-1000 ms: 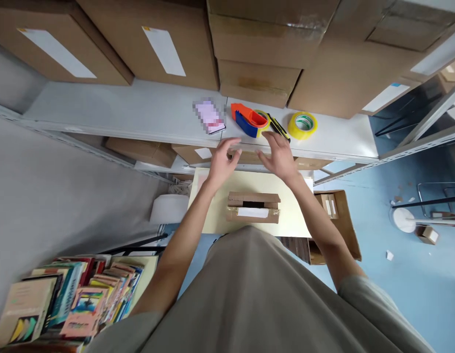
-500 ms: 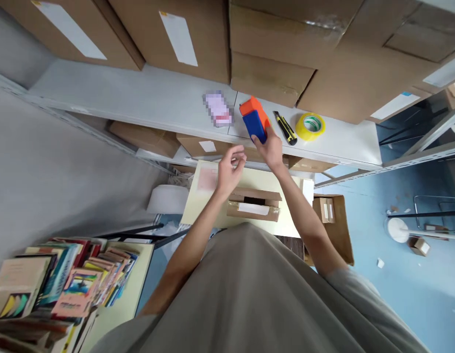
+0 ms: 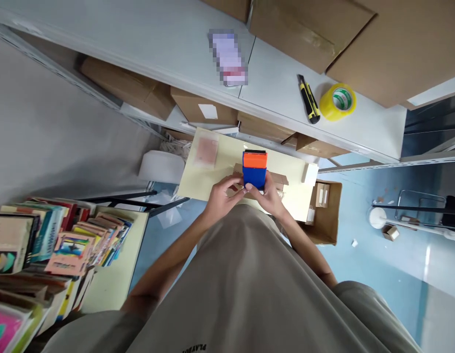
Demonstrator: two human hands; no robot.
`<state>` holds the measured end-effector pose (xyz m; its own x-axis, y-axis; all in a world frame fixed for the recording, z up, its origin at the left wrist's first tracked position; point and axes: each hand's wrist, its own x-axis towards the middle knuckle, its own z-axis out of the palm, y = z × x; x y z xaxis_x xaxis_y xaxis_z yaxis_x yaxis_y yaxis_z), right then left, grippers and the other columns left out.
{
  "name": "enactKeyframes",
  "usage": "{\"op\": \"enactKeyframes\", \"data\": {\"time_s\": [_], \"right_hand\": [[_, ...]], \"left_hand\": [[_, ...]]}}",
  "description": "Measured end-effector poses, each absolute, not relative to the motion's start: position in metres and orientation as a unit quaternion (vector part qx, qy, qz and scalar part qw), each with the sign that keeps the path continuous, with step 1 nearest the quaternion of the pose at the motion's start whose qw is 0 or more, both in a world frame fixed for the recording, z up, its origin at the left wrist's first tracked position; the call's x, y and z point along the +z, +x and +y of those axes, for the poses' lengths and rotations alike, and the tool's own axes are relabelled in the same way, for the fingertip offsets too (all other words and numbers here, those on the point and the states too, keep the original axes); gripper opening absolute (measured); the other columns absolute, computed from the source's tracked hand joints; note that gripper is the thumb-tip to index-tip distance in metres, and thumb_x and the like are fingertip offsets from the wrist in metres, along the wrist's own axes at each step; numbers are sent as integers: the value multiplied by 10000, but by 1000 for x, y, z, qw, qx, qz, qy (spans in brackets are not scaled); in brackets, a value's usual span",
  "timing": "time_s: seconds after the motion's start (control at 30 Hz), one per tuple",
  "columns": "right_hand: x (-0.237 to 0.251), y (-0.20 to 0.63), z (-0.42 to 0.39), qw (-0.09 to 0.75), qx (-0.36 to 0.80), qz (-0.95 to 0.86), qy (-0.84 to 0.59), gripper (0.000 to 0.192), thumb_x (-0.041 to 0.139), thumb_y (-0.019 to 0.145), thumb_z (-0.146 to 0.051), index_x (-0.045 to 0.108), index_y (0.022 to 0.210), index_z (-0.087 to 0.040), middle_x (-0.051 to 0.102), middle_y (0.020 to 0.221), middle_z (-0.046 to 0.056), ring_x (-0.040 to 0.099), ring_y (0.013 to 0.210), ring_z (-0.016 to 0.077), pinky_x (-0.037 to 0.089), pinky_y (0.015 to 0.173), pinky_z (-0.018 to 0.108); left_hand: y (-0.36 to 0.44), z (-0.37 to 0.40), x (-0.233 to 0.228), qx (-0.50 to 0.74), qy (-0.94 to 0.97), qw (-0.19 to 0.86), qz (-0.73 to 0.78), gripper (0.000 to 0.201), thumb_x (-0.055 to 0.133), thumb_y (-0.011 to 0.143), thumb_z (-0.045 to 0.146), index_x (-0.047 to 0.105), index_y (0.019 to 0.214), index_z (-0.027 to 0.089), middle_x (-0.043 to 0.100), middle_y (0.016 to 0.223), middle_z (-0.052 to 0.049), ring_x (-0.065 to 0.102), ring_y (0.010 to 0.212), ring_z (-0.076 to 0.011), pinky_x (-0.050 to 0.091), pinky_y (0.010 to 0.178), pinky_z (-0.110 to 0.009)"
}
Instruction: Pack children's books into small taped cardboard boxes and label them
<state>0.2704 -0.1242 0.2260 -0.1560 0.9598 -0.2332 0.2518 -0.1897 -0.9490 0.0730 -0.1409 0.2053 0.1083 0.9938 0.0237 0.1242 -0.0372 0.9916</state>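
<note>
A block-shaped blue-and-orange device (image 3: 254, 176) with a black top edge stands out in front of my waist, above a small cardboard box (image 3: 279, 179) on the pale yellow table. My right hand (image 3: 269, 197) grips its lower right side, thumb across the lower front. At the lower left corner, my left hand (image 3: 223, 197) has its fingers curled in, thumb and fingertips against the device. The device covers much of the box.
On the grey shelf (image 3: 275, 83) lie a blurred-out phone (image 3: 228, 58), a yellow-and-black utility knife (image 3: 308, 99) and a yellow tape roll (image 3: 338, 102). Cardboard boxes (image 3: 297, 34) stand behind them. An open carton (image 3: 332, 215) sits right of the table; books (image 3: 71, 255) are stacked at left.
My right hand has brought the blue-and-orange device down from the shelf edge toward my body and turned it upright. My left hand has closed in on its lower corner. The view has tilted down.
</note>
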Motion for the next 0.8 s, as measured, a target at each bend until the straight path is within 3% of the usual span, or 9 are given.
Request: {"op": "enactKeyframes", "data": {"time_s": [0.1,0.23,0.3,0.4,0.53,0.8], "right_hand": [[228,263,-123,312,511,-563,-570,714,741,924,-939,576,1145,-280,700,996,31,653,898,249,593,860,425],[233,263,-122,272,507,-585,-572,731,687,942,-961,582,1181,-279,745,1042,55,699,924,273,613,860,445],[239,266,-123,237,509,-606,-564,709,683,959,-940,593,1183,-274,761,1057,64,712,917,277,617,845,450],[252,271,-124,177,499,-646,-550,655,698,984,-881,614,1197,-268,764,1039,66,704,877,279,603,797,450],[269,270,-124,113,487,-678,-539,573,714,1002,-809,628,1169,-267,753,982,54,677,819,267,562,727,427],[291,257,-118,29,454,-682,-573,643,640,1021,-909,680,1034,-267,717,814,22,616,683,225,489,635,394]], "left_hand": [[64,-143,206,449,553,488,504,270,819,1007,549,807,1063,284,821,1061,-65,786,932,-224,659,798,-351],[39,-127,210,475,509,514,501,492,801,1005,683,806,1319,304,825,1216,-104,805,1065,-260,668,834,-368],[25,-113,212,477,492,537,492,566,761,1013,755,814,1347,300,832,1258,-113,809,1126,-280,680,846,-376],[7,-93,214,457,489,573,473,541,760,1018,770,864,1210,275,853,1204,-115,809,1130,-310,689,852,-414],[-4,-82,214,431,486,610,453,410,885,974,641,865,1017,234,853,1058,-98,798,1002,-300,678,865,-447],[8,-94,172,452,405,637,475,379,937,879,587,818,913,228,790,877,-50,743,834,-221,624,757,-369]]}}
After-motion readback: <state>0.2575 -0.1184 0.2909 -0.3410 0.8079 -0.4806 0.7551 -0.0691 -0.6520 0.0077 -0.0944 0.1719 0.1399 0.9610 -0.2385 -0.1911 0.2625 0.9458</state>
